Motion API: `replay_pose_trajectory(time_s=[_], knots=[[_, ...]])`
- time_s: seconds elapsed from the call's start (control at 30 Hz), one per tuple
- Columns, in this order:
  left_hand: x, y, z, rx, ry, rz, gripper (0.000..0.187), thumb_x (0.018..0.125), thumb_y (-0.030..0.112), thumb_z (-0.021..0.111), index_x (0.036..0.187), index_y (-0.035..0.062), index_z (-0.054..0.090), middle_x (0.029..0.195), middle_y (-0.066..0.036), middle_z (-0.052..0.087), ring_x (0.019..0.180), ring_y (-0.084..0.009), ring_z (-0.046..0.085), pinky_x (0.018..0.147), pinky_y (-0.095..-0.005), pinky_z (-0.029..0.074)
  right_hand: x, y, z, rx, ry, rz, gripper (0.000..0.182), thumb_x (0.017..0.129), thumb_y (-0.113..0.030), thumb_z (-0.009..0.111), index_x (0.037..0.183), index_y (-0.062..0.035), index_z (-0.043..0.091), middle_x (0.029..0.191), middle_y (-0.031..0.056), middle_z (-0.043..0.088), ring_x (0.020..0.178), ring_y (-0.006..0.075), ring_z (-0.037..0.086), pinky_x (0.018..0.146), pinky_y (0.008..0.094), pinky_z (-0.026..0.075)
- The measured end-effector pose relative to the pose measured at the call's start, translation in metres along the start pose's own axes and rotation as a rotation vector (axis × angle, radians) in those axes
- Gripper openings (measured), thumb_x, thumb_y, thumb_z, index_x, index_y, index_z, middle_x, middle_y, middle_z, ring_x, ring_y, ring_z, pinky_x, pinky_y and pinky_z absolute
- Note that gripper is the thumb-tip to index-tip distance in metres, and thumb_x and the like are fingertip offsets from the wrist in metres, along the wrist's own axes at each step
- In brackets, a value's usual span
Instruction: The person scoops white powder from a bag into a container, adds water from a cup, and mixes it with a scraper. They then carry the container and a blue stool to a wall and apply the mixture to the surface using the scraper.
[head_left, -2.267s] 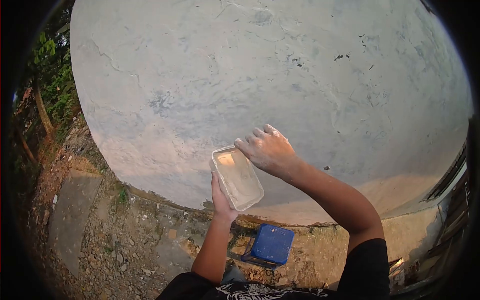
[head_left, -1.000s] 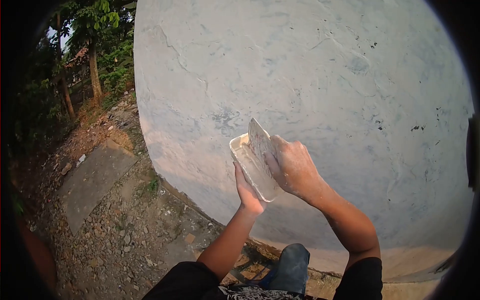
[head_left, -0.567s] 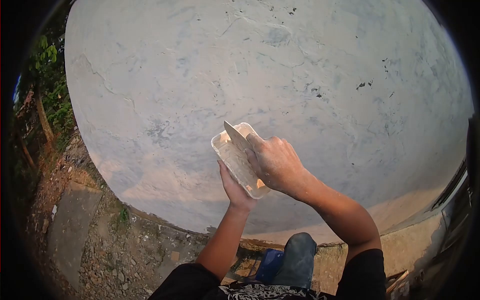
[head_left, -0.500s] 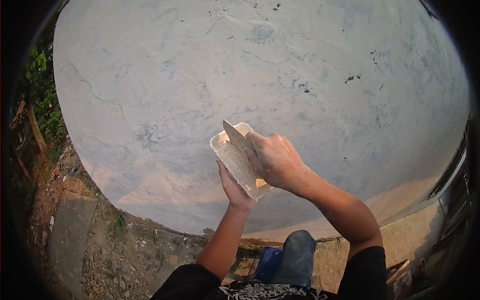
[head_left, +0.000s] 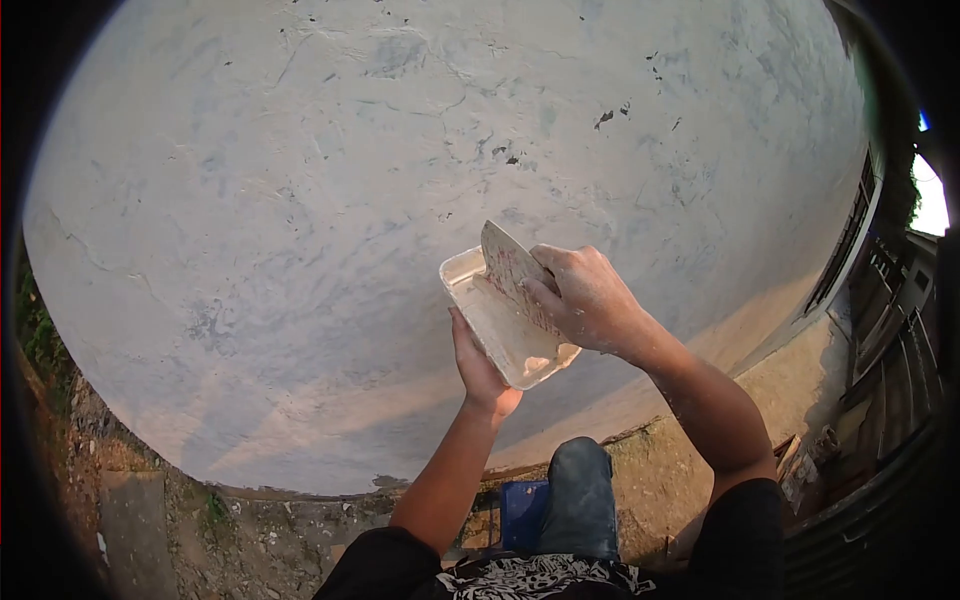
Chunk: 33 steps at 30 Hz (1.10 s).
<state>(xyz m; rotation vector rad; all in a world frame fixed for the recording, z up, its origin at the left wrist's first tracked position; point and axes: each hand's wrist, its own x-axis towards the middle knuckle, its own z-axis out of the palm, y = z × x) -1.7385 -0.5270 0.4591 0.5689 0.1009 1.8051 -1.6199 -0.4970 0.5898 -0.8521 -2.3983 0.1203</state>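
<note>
My left hand (head_left: 485, 375) holds a shallow white tray (head_left: 466, 268) from its left side and underneath, fingers closed on the rim. Pale filler coats the inside of the tray, which is tilted towards me. In my right hand (head_left: 590, 300) is a wide-bladed putty knife (head_left: 507, 255), its flat blade smeared with filler and reddish marks. The blade stands over the tray's right side, its lower edge in or against the tray. My fingers hide the rest of the tool. White dust covers the right hand.
A large wall (head_left: 330, 200) with patchy pale filler, cracks and dark chips rises in front of me. Below lie stony ground (head_left: 270, 540), a concrete slab (head_left: 135, 530) and a blue object (head_left: 522, 515) beside my knee (head_left: 580, 490). Wooden pieces (head_left: 790, 465) lie at right.
My view has swung to the right, showing more at the right edge. The putty knife's blade has turned, with its marked face now showing. Both hands keep their holds.
</note>
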Motion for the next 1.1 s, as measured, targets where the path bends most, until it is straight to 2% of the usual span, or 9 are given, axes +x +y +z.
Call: replay_pose_trajectory(time_s=[0.07,0.27,0.33,0.43,0.57,0.73,0.9,0.97,1.1], knots=[[0.005,-0.004,0.003,-0.023,-0.024,-0.025,0.060,0.106,0.057,0.027,0.146,0.0156,0.041,0.140,-0.003,0.050,0.129,-0.0210,0.051,0.106,-0.0408,0.044,0.001,0.004,-0.008,-0.038,0.024,0.009,0.015,0.089,-0.009,0.064,0.088,0.0060,0.062,0.066,0.0224,0.061,0.057,0.0361,0.060,0.058,0.0422,0.048],[0.029,-0.019,0.010,-0.060,-0.130,-0.099,0.060,0.106,0.056,0.026,0.147,0.0147,0.039,0.140,-0.002,0.050,0.128,-0.0214,0.051,0.108,-0.0405,0.044,0.009,0.008,-0.054,0.034,0.188,0.067,0.019,0.091,-0.012,0.066,0.093,0.0070,0.062,0.066,0.0204,0.057,0.056,0.0221,0.052,0.058,0.0385,0.046],[0.036,-0.026,0.015,-0.056,-0.161,-0.201,0.062,0.106,0.058,0.025,0.149,0.0154,0.038,0.140,-0.003,0.050,0.129,-0.0228,0.051,0.109,-0.0413,0.043,0.010,0.022,-0.069,0.066,0.212,0.130,0.022,0.091,-0.013,0.068,0.097,0.0076,0.064,0.066,0.0170,0.056,0.059,0.0173,0.046,0.058,0.0369,0.045],[0.053,-0.040,0.031,-0.052,-0.232,-0.349,0.071,0.104,0.064,0.024,0.153,0.0142,0.031,0.147,-0.008,0.045,0.134,-0.0256,0.047,0.112,-0.0443,0.043,0.008,0.053,-0.091,0.102,0.172,0.219,0.022,0.091,-0.013,0.068,0.099,0.0071,0.065,0.067,0.0138,0.059,0.060,0.0143,0.048,0.060,0.0366,0.046],[0.096,-0.069,0.070,0.002,-0.355,-0.435,0.073,0.103,0.065,0.022,0.154,0.0135,0.030,0.148,-0.009,0.044,0.134,-0.0266,0.048,0.112,-0.0453,0.043,-0.003,0.101,-0.126,0.128,0.305,0.284,0.025,0.090,-0.015,0.068,0.101,0.0069,0.067,0.067,0.0120,0.061,0.057,0.0186,0.053,0.060,0.0378,0.047],[0.133,-0.123,0.091,-0.035,-0.524,-0.607,0.075,0.103,0.066,0.022,0.154,0.0113,0.031,0.147,-0.012,0.047,0.132,-0.0303,0.051,0.111,-0.0479,0.044,-0.031,0.155,-0.166,0.132,0.593,0.393,0.023,0.092,-0.014,0.069,0.099,0.0083,0.067,0.073,0.0125,0.066,0.061,0.0151,0.059,0.061,0.0343,0.050],[0.151,-0.168,0.082,-0.100,-0.581,-0.714,0.077,0.102,0.067,0.021,0.153,0.0106,0.031,0.145,-0.013,0.048,0.130,-0.0308,0.053,0.108,-0.0497,0.046,-0.049,0.202,-0.169,0.088,0.709,0.459,0.019,0.094,-0.011,0.066,0.098,0.0083,0.067,0.077,0.0126,0.070,0.065,0.0125,0.063,0.063,0.0320,0.052],[0.158,-0.182,0.081,-0.098,-0.590,-0.716,0.077,0.102,0.067,0.022,0.153,0.0105,0.031,0.145,-0.013,0.048,0.130,-0.0307,0.053,0.108,-0.0502,0.046,-0.056,0.226,-0.161,0.293,0.924,0.419,0.021,0.096,-0.012,0.065,0.102,0.0070,0.068,0.081,0.0110,0.071,0.069,0.0133,0.065,0.066,0.0305,0.053],[0.169,-0.205,0.081,-0.018,-0.535,-0.777,0.079,0.101,0.069,0.023,0.154,0.0112,0.031,0.146,-0.013,0.048,0.131,-0.0305,0.052,0.109,-0.0505,0.046,-0.075,0.263,-0.153,0.657,1.079,0.482,0.024,0.097,-0.013,0.066,0.115,0.0031,0.063,0.097,0.0104,0.071,0.081,0.0094,0.064,0.076,0.0238,0.052]])
